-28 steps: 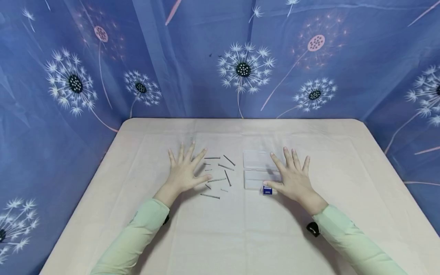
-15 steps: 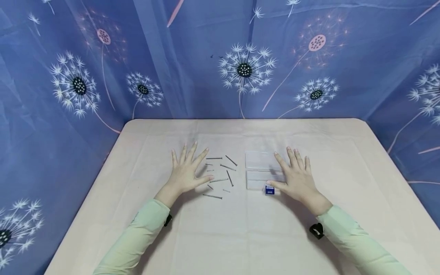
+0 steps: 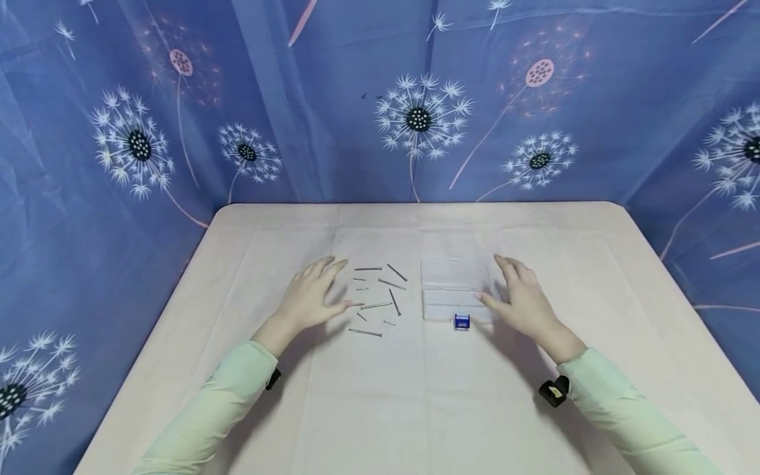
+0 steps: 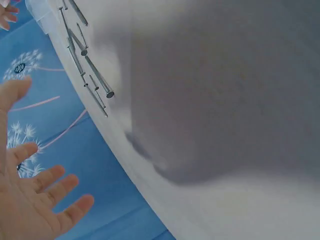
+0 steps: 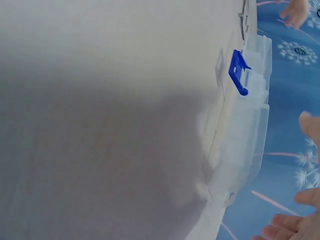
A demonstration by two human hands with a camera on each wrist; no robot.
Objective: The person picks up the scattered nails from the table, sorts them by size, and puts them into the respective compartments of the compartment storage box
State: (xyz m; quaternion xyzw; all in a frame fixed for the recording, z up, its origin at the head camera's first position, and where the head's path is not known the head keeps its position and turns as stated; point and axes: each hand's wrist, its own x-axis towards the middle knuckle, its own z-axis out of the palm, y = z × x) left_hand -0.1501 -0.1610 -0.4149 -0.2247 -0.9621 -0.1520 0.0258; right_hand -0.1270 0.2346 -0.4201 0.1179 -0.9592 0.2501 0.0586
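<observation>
My left hand [image 3: 305, 300] hovers over the table left of several scattered nails, fingers loosely bent, holding nothing. Its thumb tip overlaps the end of a nail in the head view. Some are long, such as the front nail [image 3: 365, 332]; others are short. The left wrist view shows the same nails [image 4: 100, 77] beyond the spread left hand [image 4: 40, 205]. To the right, a clear plastic box [image 3: 436, 274] lies opened out. My right hand [image 3: 525, 307], relaxed and holding nothing, is over its right side. A small blue plastic piece [image 3: 461, 322] sits at the box's front edge.
A pale cloth covers the table [image 3: 368, 409]. Behind and beside it hangs a blue curtain [image 3: 332, 132] with dandelion prints. A black strap-on device [image 3: 554, 391] shows under the right wrist, and another [image 3: 273, 379] under the left.
Both hands have gone from widely spread fingers to looser, bent ones. The left has drawn slightly left and the right slightly right, uncovering more of the box. Nails and box stay put.
</observation>
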